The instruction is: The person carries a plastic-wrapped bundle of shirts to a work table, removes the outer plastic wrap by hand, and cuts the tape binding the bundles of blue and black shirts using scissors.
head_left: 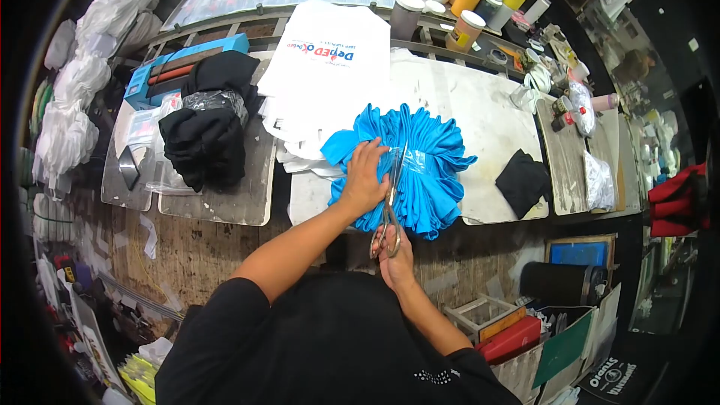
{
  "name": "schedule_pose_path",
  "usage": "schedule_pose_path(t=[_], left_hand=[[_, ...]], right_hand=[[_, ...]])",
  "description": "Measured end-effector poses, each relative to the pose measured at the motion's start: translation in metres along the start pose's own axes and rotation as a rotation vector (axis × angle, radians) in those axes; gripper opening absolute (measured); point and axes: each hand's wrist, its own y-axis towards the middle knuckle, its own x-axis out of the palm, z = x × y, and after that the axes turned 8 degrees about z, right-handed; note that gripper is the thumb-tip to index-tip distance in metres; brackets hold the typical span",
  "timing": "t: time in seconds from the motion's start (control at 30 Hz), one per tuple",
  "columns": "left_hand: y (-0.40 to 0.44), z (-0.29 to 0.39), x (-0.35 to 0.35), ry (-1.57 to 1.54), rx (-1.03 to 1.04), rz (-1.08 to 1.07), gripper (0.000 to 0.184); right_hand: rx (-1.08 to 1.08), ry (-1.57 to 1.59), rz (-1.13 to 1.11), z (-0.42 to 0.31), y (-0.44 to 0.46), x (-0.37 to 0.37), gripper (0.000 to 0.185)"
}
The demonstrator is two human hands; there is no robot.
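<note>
A bundle of bright blue fabric lies on the work surface, gathered in many folds and bound across the middle by a band of clear tape. My left hand rests on its left side, fingers stretched over the folds beside the tape. In my right hand are metal scissors, held by their handles at the bundle's near edge. Their blades point away from me across the tape. Whether the blade tips are under or over the tape I cannot tell.
Left of the bundle are white printed bags in a stack and a taped black fabric bundle. A folded black cloth lies to the right. Ink jars stand at the back, and a wooden frame is low at right.
</note>
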Motion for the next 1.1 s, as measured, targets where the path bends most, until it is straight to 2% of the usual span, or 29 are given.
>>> schedule_pose_path(t=[0.17,0.33,0.47,0.57,0.63,0.67,0.73,0.77,0.8,0.87,0.93,0.97,1.03,1.1], left_hand=[[0.001,0.003,-0.001,-0.002,0.002,-0.002,0.056],[0.001,0.007,-0.003,0.003,-0.021,-0.008,0.055],[-0.004,-0.001,0.0,0.019,-0.001,0.018,0.055],[-0.002,-0.003,0.0,-0.02,-0.019,0.077,0.051],[0.002,-0.006,-0.003,-0.157,-0.119,0.135,0.036],[0.002,-0.007,-0.003,-0.155,-0.119,0.131,0.036],[0.003,-0.01,-0.003,-0.269,-0.29,0.234,0.022],[0.003,-0.014,-0.003,-0.328,-0.404,0.276,0.021],[0.003,-0.018,-0.004,-0.32,-0.406,0.276,0.021],[0.004,-0.023,-0.011,-0.412,-0.555,0.395,0.022],[0.0,-0.032,-0.017,-0.388,-0.525,0.421,0.023],[0.0,-0.03,-0.022,-0.301,-0.554,0.456,0.024],[-0.002,-0.033,-0.027,-0.198,-0.613,0.504,0.026],[-0.011,-0.049,-0.029,-0.241,-0.69,0.509,0.029]], right_hand=[[0.004,-0.11,0.05,-0.007,-0.002,0.004,0.03],[-0.036,-0.373,0.178,-0.01,-0.003,0.003,0.034],[-0.024,-0.416,0.166,-0.019,-0.008,0.008,0.027],[0.011,-0.265,0.092,-0.034,-0.01,0.009,0.029],[0.106,-0.156,0.044,-0.052,-0.017,0.007,0.027],[0.109,-0.152,0.045,-0.058,-0.019,0.0,0.027],[0.166,-0.124,-0.085,-0.069,-0.026,-0.018,0.025],[0.181,-0.068,-0.1,-0.081,-0.033,-0.021,0.032],[0.187,-0.064,-0.103,-0.09,-0.038,-0.025,0.032],[0.065,0.024,-0.113,-0.105,-0.043,-0.037,0.042],[-0.182,-0.094,-0.132,-0.121,-0.029,-0.056,0.049],[-0.227,-0.133,-0.068,-0.132,-0.02,-0.067,0.042],[-0.269,-0.289,0.251,-0.155,0.006,-0.082,0.02],[-0.322,-0.491,0.476,-0.165,0.044,-0.12,0.023]])
